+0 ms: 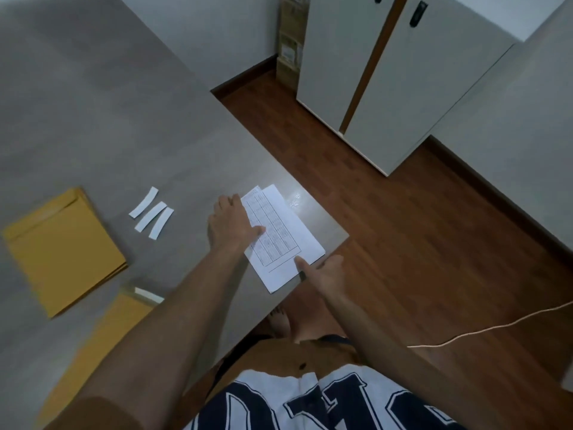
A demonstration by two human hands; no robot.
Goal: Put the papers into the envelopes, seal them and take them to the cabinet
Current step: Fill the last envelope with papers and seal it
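Observation:
A small stack of white printed papers (283, 240) lies near the right corner of the grey table (124, 135). My left hand (231, 223) rests flat on the stack's left edge, thumb on the print. At the stack's near edge my right hand (324, 273) has its thumb on the top sheet and its fingers below the table edge. A pile of yellow envelopes (63, 251) lies at the left. Another yellow envelope (102, 339) with a white flap strip lies under my left forearm. The white cabinet (400, 88) stands on the floor beyond the table.
Three white peel-off strips (152, 214) lie on the table between the envelopes and the papers. A thin cord (483, 328) hangs across the wooden floor at the right. Cardboard boxes (291, 41) stand against the wall left of the cabinet.

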